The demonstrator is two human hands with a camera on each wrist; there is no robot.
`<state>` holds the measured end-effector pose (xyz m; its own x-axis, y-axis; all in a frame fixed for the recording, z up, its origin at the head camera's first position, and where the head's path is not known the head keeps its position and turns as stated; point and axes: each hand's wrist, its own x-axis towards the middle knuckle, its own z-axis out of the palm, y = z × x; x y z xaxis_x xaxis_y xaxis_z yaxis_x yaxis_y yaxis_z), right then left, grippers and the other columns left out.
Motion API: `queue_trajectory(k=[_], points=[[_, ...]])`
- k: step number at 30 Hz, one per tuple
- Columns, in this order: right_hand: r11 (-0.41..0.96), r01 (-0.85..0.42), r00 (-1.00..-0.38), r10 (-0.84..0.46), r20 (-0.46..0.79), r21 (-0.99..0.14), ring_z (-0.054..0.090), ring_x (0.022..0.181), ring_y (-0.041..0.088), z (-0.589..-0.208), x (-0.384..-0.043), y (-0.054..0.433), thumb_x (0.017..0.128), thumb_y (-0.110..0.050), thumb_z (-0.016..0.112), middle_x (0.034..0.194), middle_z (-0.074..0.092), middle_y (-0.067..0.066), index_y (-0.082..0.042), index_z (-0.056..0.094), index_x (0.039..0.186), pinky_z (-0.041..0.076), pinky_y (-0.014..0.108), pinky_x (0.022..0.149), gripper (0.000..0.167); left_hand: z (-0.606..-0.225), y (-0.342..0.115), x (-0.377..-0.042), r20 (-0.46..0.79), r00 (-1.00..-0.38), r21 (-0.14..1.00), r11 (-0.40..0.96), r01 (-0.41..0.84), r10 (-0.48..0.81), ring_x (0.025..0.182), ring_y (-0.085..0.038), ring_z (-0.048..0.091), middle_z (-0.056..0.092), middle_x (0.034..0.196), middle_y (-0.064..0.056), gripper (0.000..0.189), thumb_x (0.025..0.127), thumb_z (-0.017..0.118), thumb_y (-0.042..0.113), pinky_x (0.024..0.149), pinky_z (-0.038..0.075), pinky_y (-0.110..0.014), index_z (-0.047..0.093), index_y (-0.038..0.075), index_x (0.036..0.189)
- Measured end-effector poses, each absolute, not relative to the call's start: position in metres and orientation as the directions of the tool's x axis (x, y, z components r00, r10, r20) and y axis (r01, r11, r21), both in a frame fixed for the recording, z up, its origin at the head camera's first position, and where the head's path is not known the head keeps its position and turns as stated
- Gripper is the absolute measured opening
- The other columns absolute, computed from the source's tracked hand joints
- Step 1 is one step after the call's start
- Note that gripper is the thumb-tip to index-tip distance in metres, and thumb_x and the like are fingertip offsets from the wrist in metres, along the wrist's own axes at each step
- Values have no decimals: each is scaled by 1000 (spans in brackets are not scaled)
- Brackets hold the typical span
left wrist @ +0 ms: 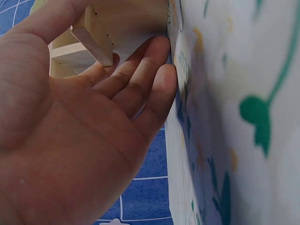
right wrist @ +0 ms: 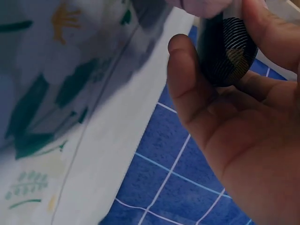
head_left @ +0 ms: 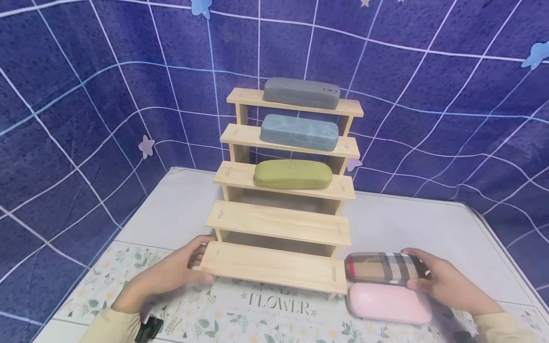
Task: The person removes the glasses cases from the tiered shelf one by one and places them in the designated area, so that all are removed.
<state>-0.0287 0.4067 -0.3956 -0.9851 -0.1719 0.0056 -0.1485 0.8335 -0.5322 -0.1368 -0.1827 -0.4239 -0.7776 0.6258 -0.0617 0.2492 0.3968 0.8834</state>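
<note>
A stepped wooden display rack (head_left: 279, 224) stands in the middle of the head view. My left hand (head_left: 177, 267) grips the left end of its lowest step, thumb at the front edge and fingers round behind; the left wrist view shows that hand (left wrist: 93, 108) around the wooden end piece (left wrist: 91, 37). On the right, my right hand (head_left: 442, 281) grips the far end of a plaid glasses case (head_left: 381, 267) between thumb and fingers. In the right wrist view the case's dark end (right wrist: 227, 51) sits between them. A pink glasses case (head_left: 388, 302) lies just in front of the plaid one.
Grey (head_left: 300, 93), blue (head_left: 298, 132) and olive green (head_left: 293, 174) glasses cases rest on the top three steps. The rack stands on a white table (head_left: 399, 219) with a floral mat (head_left: 231, 324) along its front. Dark blue gridded cloth (head_left: 429, 119) hangs behind and at the sides.
</note>
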Motion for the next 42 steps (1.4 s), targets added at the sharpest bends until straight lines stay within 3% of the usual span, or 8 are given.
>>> queue_trajectory(k=[4,12,20,25,34,39,42], points=[[841,-204,-977,-206,53,-501,56,82,2,-401,-28,408,79,-16,83,111,67,9,3,52,137,53,28,64,69,-424,-183,-136,-65,-780,885,397,244,623,124,-35,57,58,137,-18,85,85,83,23,106,45,-44,33,9,153],[825,-300,-953,-278,119,-478,59,97,4,-405,-30,412,82,-14,82,129,60,24,3,53,138,56,31,73,65,-425,-185,-137,-67,-770,894,380,235,634,126,-34,56,57,138,-17,84,86,82,23,104,44,-31,32,10,152],[804,-254,-961,-271,50,-538,58,83,0,-405,-29,411,86,-8,77,120,64,18,4,55,136,53,28,66,56,-425,-187,-135,-71,-774,894,384,230,630,125,-35,56,57,138,-18,85,85,82,22,106,44,-43,32,10,152],[814,-216,-966,-259,-5,-539,59,79,1,-402,-30,411,90,-14,75,115,66,13,3,56,137,52,27,65,53,-426,-187,-135,-69,-774,895,382,230,629,125,-35,56,57,138,-18,85,85,82,22,106,43,-47,32,9,152],[824,-215,-965,-262,-16,-524,60,75,1,-399,-30,411,90,-17,75,111,69,11,2,58,133,51,27,63,50,-427,-186,-137,-54,-765,901,362,240,642,125,-37,56,56,138,-20,86,86,82,21,103,45,-30,30,8,153],[852,-166,-976,-214,-40,-496,60,74,3,-390,-34,410,91,-17,74,110,69,14,3,57,133,52,27,60,50,-427,-185,-138,-58,-763,902,361,236,644,127,-37,54,55,139,-20,86,86,82,21,103,44,-29,30,8,153],[871,-173,-982,-186,18,-460,61,74,5,-378,-41,406,92,-14,73,111,69,17,3,59,132,52,27,58,46,-427,-185,-139,-59,-765,900,365,237,642,127,-37,54,56,139,-19,86,86,82,21,104,44,-30,30,9,153]])
